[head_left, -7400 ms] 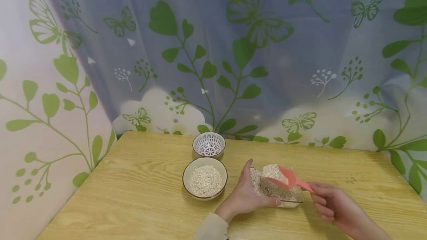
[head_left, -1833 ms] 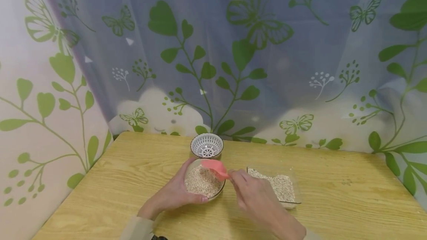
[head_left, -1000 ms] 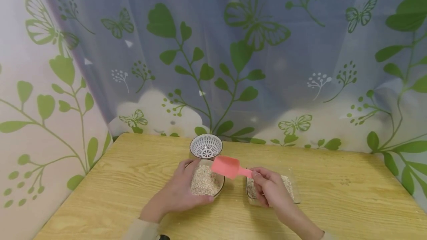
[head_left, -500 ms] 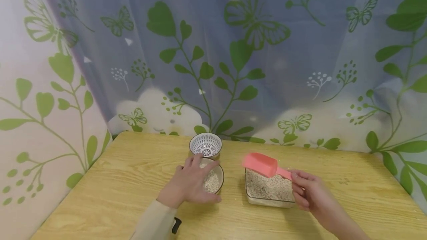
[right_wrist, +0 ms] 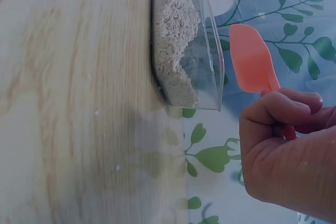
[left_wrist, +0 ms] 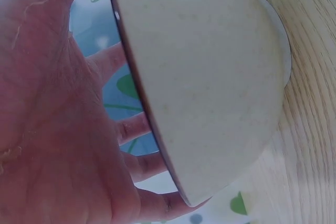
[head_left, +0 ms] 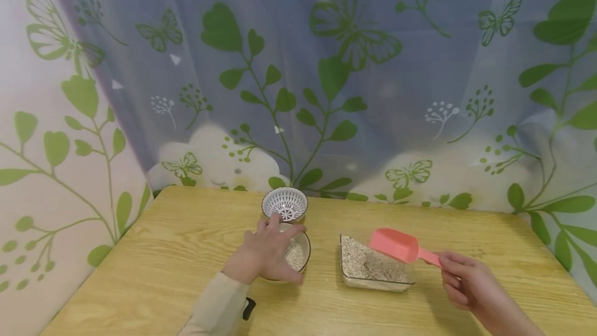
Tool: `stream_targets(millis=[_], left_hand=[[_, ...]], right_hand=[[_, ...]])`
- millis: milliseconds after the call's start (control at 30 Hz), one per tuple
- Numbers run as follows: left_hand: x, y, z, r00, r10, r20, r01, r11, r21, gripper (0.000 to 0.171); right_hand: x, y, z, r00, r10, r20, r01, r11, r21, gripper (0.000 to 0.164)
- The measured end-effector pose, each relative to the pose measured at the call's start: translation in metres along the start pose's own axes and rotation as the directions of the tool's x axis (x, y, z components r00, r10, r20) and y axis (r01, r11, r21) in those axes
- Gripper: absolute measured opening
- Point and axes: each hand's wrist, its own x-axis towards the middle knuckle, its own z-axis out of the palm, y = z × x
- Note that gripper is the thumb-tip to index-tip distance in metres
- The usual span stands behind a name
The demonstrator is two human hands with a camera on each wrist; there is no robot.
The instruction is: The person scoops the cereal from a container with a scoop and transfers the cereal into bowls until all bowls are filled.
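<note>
My left hand (head_left: 266,250) spreads over the cream bowl (head_left: 304,244), fingers extended and splayed across its dark rim. Oats (head_left: 294,256) show in the part of the bowl that the hand leaves uncovered. From the left wrist view, the cream bowl (left_wrist: 210,82) is seen from its outer side, with several fingers reaching past the rim. My right hand (head_left: 473,281) grips the handle of a coral-pink scoop (head_left: 396,246). No oats show in the scoop, which is tilted above a clear rectangular container (right_wrist: 210,85) holding more oats (right_wrist: 176,35).
A small black-and-white patterned bowl (head_left: 285,202) stands just behind the cream bowl. Everything sits on a wooden table (head_left: 186,253) with a patterned curtain (head_left: 261,92) along its back edge. A few crumbs (right_wrist: 117,168) lie on the wood.
The scoop carried oats from the container and tipped over the cream bowl, then went back right over the container. My left hand shifted from the container to the bowl's side, then over its top.
</note>
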Motion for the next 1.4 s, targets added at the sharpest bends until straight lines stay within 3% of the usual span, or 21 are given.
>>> stream_targets(millis=[267, 467, 667, 900, 1233, 1400], left_hand=[[0.001, -0.004, 0.004, 1.000, -0.006, -0.010, 0.006, 1.000, 0.002, 0.099], [0.000, -0.009, 0.001, 1.000, -0.004, -0.002, 0.004, 1.000, 0.014, 0.098], [0.002, -0.018, 0.003, 1.000, 0.023, 0.018, -0.023, 1.000, -0.005, 0.098], [0.001, -0.040, -0.001, 0.999, 0.033, -0.022, -0.034, 0.998, -0.053, 0.098], [-0.005, -0.093, -0.027, 0.997, -0.055, -0.050, 0.055, 0.998, 0.007, 0.099], [-0.004, -0.120, -0.037, 0.994, -0.090, -0.062, 0.091, 0.996, 0.011, 0.096]], right_hand=[[-0.001, 0.001, -0.004, 0.999, 0.014, -0.035, -0.015, 0.998, -0.056, 0.025], [-0.004, -0.002, -0.006, 0.995, 0.019, -0.101, -0.035, 0.987, -0.156, 0.029], [-0.006, -0.002, -0.010, 0.997, 0.009, -0.082, -0.021, 0.988, -0.154, 0.026], [-0.004, 0.000, -0.010, 0.997, 0.002, -0.082, -0.017, 0.982, -0.186, 0.031], [-0.003, -0.006, -0.006, 0.989, 0.030, -0.145, -0.062, 0.973, -0.223, 0.036], [-0.002, -0.005, -0.006, 0.994, 0.019, -0.110, -0.044, 0.972, -0.233, 0.034]])
